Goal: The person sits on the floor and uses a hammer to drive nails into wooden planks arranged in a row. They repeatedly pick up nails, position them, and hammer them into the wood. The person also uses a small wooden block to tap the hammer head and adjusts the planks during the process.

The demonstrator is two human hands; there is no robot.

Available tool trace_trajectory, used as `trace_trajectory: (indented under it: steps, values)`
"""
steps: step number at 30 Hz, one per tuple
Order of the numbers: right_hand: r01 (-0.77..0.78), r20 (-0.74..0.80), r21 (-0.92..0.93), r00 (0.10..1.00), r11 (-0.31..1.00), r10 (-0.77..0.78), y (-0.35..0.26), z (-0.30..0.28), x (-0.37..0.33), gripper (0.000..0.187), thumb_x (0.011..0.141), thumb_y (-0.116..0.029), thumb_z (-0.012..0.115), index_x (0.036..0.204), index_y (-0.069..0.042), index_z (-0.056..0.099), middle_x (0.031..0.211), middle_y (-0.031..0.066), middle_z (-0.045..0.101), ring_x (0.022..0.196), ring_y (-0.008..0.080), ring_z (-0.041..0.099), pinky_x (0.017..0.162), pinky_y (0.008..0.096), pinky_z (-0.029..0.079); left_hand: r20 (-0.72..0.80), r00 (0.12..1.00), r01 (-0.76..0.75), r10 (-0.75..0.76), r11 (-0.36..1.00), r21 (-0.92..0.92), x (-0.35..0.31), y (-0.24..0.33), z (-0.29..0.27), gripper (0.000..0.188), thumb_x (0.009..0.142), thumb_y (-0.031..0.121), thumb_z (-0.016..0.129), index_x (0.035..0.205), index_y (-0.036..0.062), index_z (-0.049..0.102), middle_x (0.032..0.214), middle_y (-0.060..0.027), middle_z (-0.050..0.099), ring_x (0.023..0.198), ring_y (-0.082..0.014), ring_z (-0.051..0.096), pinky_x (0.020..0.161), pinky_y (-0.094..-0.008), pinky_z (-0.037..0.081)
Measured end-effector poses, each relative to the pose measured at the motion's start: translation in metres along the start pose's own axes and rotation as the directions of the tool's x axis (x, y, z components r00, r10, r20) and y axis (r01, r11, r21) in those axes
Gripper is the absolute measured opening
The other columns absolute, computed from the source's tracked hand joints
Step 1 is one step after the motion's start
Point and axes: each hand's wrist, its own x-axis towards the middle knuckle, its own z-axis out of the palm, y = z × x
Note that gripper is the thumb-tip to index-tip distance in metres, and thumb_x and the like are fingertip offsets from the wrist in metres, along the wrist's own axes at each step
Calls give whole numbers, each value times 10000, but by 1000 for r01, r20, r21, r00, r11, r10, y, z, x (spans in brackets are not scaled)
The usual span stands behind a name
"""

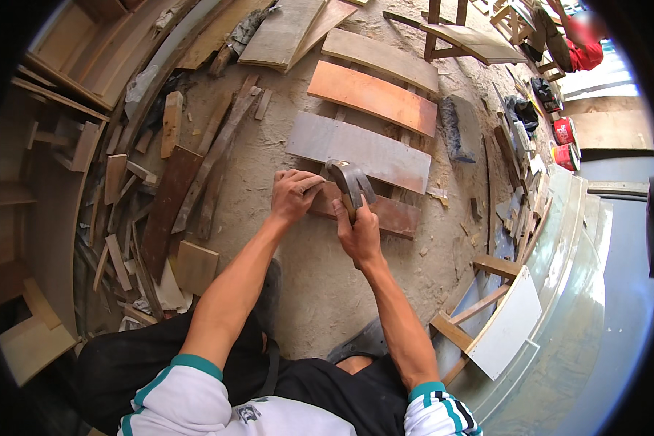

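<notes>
My right hand (pixel 358 234) is wrapped round the handle of a claw hammer (pixel 351 183), near its dark metal head. The head is over the near edge of a grey plank (pixel 356 145) and the reddish-brown plank (pixel 392 216) closest to me. My left hand (pixel 294 194) is closed just left of the hammer, by the left end of the reddish-brown plank. Its fingers are pressed together, and whatever they hold is hidden. Farther away lie an orange plank (pixel 374 94) and a pale brown plank (pixel 381 58), set like slats across narrow rails beneath.
Wood offcuts (pixel 168 211) are piled at the left beside a wooden cabinet (pixel 47 167). A stone-like block (pixel 459 127) lies right of the planks. A white-topped wooden frame (pixel 506 325) leans at right, near glass sheets (pixel 567 341). A person in red (pixel 581 52) is at the far right.
</notes>
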Motion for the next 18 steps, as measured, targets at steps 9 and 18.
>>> trace_trajectory:
  steps: [9,18]
  values:
    - [-135,53,-26,989,991,136,0,1,1,315,969,-285,620,914,17,545,711,281,631,682,458,662,598,496,489,26,1000,8,-8,1000,2,0,2,-2,120,821,250,754,927,198,774,946,78,724,894,-130,636,859,-320,391]
    - [-329,45,-61,942,942,332,-4,-4,8,384,975,-381,592,943,2,579,725,252,643,728,424,672,672,457,496,200,969,207,-145,920,-334,9,-11,-9,111,842,156,715,940,142,766,984,-20,736,918,-220,654,900,-408,461]
